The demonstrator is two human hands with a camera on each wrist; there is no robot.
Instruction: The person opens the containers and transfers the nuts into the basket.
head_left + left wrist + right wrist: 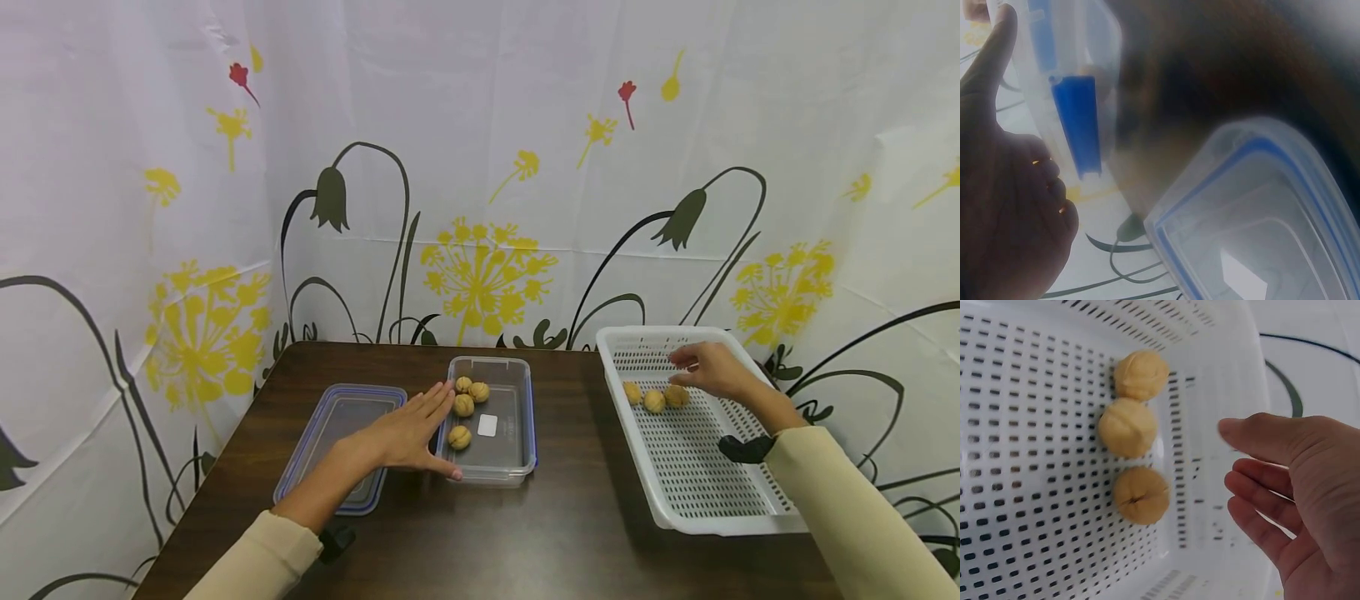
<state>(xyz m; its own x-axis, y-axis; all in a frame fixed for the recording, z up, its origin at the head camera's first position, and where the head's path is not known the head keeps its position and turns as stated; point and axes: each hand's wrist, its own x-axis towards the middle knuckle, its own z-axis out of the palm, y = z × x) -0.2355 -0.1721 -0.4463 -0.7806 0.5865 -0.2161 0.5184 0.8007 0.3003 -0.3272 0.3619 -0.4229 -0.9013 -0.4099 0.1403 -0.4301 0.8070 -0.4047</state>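
My left hand [408, 432], fingers straight and thumb spread, rests along the left side of a clear plastic container [498, 471] with a blue-edged rim. Several walnuts [463, 406] lie in that container, mostly along its left side. Over the far part of a white perforated basket [660, 508] hovers my right hand [716, 371], its fingers loosely bent with nothing between them. Three walnuts [1127, 427] sit in a row on the basket floor, a little apart from the right fingertips in the right wrist view.
A clear lid with a blue seal [363, 400] lies on the dark wooden table [566, 533], left of the container and partly under my left forearm. Behind the table hangs a white curtain [480, 125] with printed flowers.
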